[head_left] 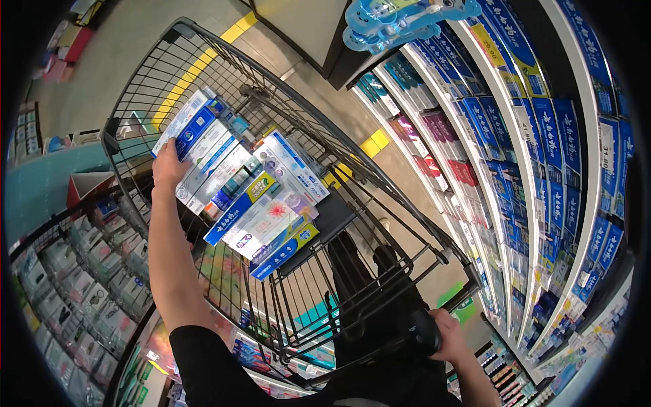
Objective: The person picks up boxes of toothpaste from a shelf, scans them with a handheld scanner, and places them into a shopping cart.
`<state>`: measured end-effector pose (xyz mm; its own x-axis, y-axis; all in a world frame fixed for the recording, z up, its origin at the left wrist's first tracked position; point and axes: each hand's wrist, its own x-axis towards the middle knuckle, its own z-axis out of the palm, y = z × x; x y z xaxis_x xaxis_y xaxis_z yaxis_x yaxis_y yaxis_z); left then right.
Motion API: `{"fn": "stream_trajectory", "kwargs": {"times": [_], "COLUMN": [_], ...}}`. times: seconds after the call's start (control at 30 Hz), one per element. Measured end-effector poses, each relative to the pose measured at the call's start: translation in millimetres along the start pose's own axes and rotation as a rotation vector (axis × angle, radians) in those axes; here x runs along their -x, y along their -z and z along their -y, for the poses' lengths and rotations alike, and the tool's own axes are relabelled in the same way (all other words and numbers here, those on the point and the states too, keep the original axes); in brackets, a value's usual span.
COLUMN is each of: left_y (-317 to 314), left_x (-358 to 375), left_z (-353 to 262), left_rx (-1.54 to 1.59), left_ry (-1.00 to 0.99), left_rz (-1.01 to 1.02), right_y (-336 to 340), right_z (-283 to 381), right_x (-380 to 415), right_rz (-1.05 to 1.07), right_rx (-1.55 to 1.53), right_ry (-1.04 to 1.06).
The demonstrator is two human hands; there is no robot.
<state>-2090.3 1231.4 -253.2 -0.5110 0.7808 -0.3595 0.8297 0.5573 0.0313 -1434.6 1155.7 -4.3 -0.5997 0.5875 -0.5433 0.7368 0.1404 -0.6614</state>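
Observation:
A metal shopping cart (325, 142) with a dark frame stands in front of me. Boxes in white, blue and yellow lie packed in its basket, among them a blue and yellow box (239, 207). My left hand (169, 165) reaches over the basket's left side and rests on the far end of the boxes, at a white and blue box (196, 129). Its fingers are partly hidden, and whether they grip a box is not clear. My right hand (449, 336) is wrapped round the end of the cart's handle (424, 331), at the bottom right.
Shelves (498, 142) of blue, red and teal boxes curve along the right. Hanging packs (88, 292) fill a display at the left. A blue shiny inflated item (407, 24) is at the top. A yellow line (376, 142) crosses the floor.

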Motion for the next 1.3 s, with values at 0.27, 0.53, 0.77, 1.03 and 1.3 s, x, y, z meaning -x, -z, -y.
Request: {"fn": "stream_trajectory", "kwargs": {"times": [0.27, 0.53, 0.77, 1.03, 1.3], "left_y": [-7, -4, -1, 4, 18], "left_x": [-28, -29, -25, -16, 69], "left_z": [24, 22, 34, 24, -42], "left_rx": [0.215, 0.171, 0.094, 0.11, 0.195], "left_ry": [-0.031, -0.087, -0.076, -0.037, -0.259], "left_rz": [0.13, 0.084, 0.089, 0.116, -0.281], "right_y": [8, 5, 9, 11, 9], "right_z": [11, -1, 9, 8, 3], "right_x": [-15, -9, -17, -16, -11], "right_rz": [-0.015, 0.021, -0.015, -0.004, 0.009], "right_rx": [-0.018, -0.054, -0.062, -0.042, -0.06], "right_ry": [0.024, 0.039, 0.048, 0.055, 0.075]}}
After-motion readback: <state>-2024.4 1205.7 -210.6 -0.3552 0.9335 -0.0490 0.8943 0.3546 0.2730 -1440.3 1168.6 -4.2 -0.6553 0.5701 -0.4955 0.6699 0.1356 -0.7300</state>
